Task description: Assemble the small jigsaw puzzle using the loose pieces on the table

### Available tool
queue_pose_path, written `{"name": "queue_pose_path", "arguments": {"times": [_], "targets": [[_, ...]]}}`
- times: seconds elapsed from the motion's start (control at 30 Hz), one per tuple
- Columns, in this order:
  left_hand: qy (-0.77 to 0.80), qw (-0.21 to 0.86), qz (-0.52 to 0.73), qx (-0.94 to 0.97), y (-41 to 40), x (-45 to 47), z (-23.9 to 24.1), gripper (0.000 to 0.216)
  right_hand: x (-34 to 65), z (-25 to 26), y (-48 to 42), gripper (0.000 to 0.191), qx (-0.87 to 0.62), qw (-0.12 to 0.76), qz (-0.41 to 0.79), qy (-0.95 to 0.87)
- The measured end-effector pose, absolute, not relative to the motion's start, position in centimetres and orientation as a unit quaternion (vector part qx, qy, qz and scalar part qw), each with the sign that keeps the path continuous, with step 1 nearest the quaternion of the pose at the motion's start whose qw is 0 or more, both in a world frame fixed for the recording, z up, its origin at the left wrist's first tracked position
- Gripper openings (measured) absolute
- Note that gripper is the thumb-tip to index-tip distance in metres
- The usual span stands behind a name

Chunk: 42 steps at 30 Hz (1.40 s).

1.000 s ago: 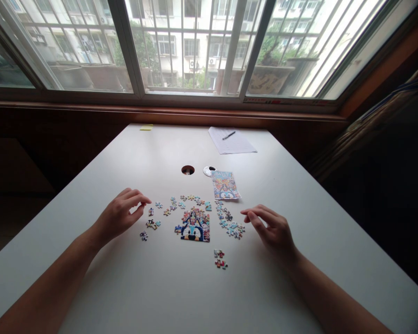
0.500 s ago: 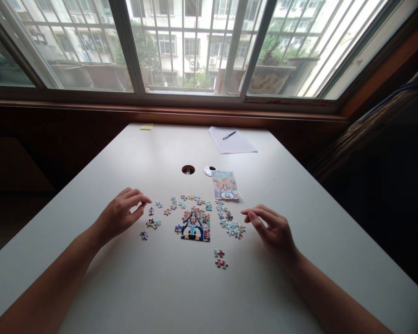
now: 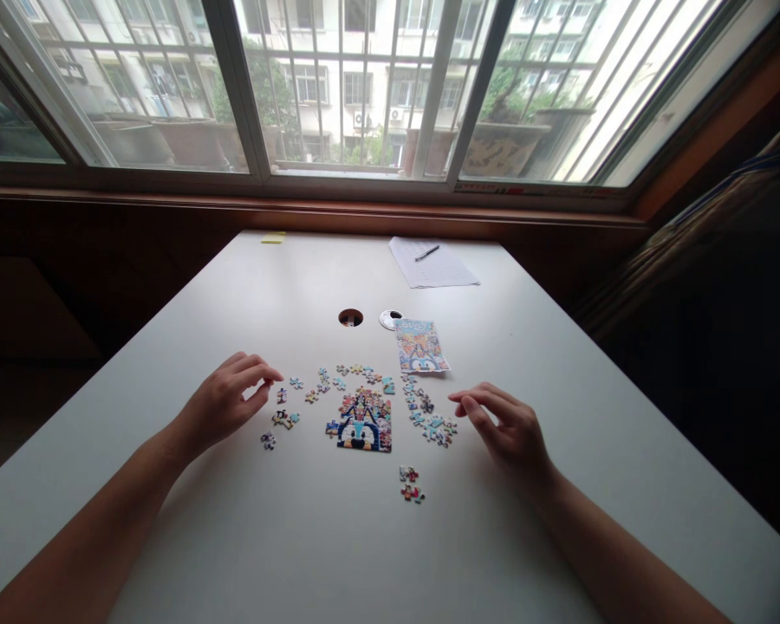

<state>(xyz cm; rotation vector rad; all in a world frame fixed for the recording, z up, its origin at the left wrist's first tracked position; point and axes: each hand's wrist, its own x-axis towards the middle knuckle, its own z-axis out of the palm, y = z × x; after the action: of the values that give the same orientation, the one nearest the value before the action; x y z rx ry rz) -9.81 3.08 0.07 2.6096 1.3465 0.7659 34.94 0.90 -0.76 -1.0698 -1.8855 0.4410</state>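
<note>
A partly joined colourful jigsaw (image 3: 364,420) lies in the middle of the white table (image 3: 299,537). Loose pieces (image 3: 284,419) are scattered to its left, several more pieces (image 3: 431,422) to its right, and two pieces (image 3: 410,485) lie nearer to me. My left hand (image 3: 224,400) rests left of the loose pieces, fingers curled loosely and apart, holding nothing. My right hand (image 3: 508,429) rests right of the pieces, fingers spread and bent, also holding nothing. A small printed reference picture (image 3: 421,345) lies just beyond the jigsaw.
Further back are a round cable hole (image 3: 350,317), a white round cap (image 3: 390,319), a sheet of paper (image 3: 432,263) with a pen (image 3: 427,252) on it, and a yellow note (image 3: 273,237). A wide window (image 3: 357,87) runs behind; dark furniture stands at the right.
</note>
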Motion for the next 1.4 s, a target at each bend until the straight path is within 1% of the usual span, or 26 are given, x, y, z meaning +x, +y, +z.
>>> {"name": "queue_pose_path", "arguments": {"times": [1.4], "targets": [[0.446,0.054,0.244,0.86,3.11,-9.83,-0.01,0.019,35.09,-1.09,0.91,0.019,-0.426,0.446,0.184,-0.766]]}}
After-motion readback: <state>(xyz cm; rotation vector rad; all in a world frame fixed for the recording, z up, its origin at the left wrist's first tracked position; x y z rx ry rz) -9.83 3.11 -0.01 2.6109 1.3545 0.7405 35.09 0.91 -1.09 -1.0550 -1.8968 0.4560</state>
